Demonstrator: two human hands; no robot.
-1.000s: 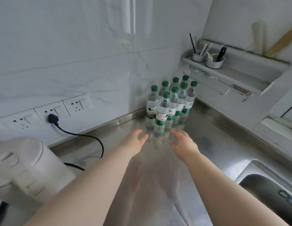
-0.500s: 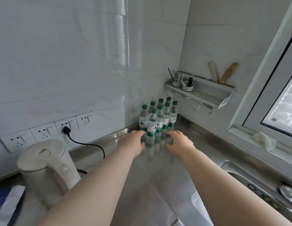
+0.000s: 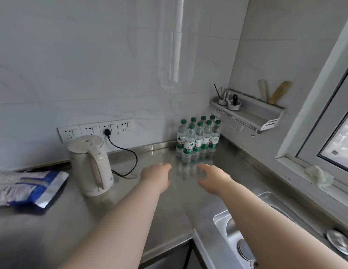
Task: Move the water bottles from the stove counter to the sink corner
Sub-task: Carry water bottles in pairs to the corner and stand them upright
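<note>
Several clear water bottles (image 3: 198,138) with green caps and green labels stand upright in a tight cluster in the back corner of the steel counter (image 3: 161,202), beside the wall. My left hand (image 3: 156,174) hovers over the counter a short way in front of the cluster, fingers relaxed and holding nothing. My right hand (image 3: 213,176) is level with it to the right, fingers loosely spread and also empty. Neither hand touches a bottle.
A white electric kettle (image 3: 91,165) stands at the left, its black cord plugged into the wall sockets (image 3: 95,130). A blue and white bag (image 3: 27,186) lies at far left. The sink (image 3: 247,235) is at lower right. A wall shelf (image 3: 248,115) holds utensil cups; a cloth (image 3: 318,176) lies on the window sill.
Both hands have drawn back from the bottle cluster toward me. The view has pulled away and swung left, bringing the kettle, the bag and the sink into sight.
</note>
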